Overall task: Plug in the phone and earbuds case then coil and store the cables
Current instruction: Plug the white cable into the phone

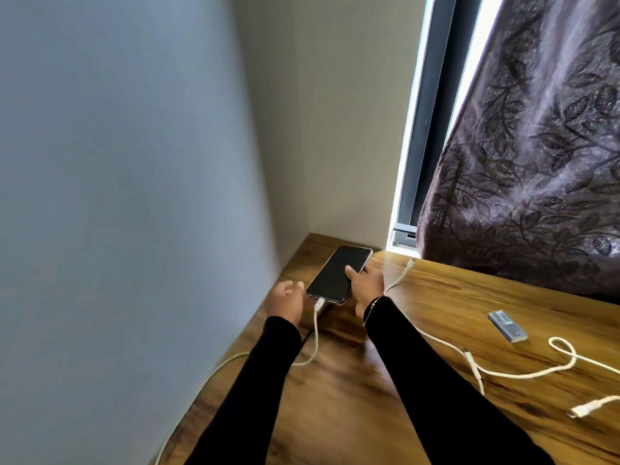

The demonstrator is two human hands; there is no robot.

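A black phone (330, 273) with a dark screen is held low over the far left corner of the wooden table (352, 397). My right hand (367, 286) grips its right edge, thumb on the screen. A white cable (315, 333) is plugged into the phone's near end and trails back off the table's left edge. My left hand (285, 300) hovers beside the phone's near left corner, fingers loosely bent, holding nothing. A small grey case (508, 325) lies on the table to the right. A second white cable (523, 372) loops across the table near it.
Walls close in the table on the left and at the back. A patterned purple curtain (530, 156) hangs over the table's far right edge beside a window frame. A loose white plug end (583, 409) lies near the right edge, another cable end (404, 270) by the curtain.
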